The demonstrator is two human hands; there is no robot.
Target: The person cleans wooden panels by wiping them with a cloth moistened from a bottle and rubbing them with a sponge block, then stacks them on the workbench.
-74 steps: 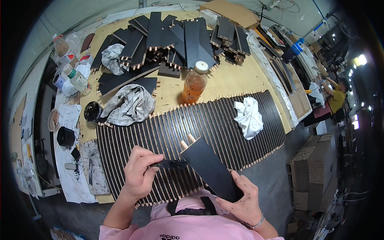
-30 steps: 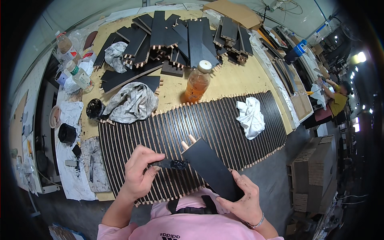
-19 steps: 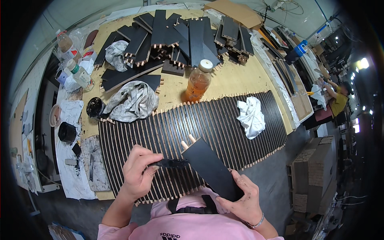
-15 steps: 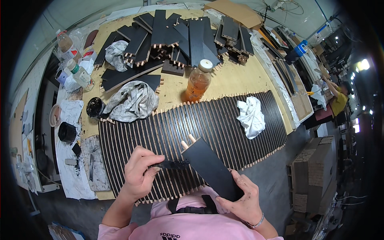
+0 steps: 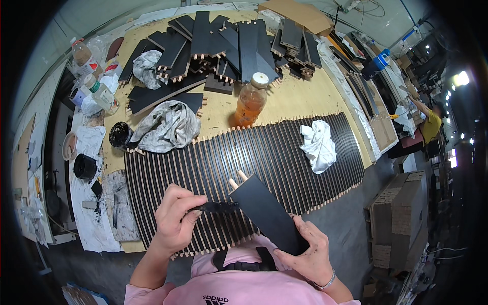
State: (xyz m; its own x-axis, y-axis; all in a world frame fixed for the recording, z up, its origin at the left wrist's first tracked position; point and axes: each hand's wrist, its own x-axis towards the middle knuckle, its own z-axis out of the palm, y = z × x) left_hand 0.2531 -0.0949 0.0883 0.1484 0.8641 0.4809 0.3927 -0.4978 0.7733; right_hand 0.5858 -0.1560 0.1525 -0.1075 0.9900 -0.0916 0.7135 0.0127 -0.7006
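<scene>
Pinched between the thumb and fingers of my left hand is a small paint-blackened brush. Its dark tip reaches the left long edge of a black board. My right hand grips that board by its near end, thumb on top and fingers along the right edge. The board is tilted, and two pale wooden dowels stick out of its far end. Below both hands, a wide row of narrow black strips with dowel ends lies packed side by side on the table.
A bottle of orange liquid stands behind the strips. A white rag lies on them; a stained cloth sits beside a black pot. More black boards are heaped at the back. A person in yellow works at far right.
The whole scene has shifted up very slightly in view. Both hands keep their grips, and the brush tip stays at the board's left edge.
</scene>
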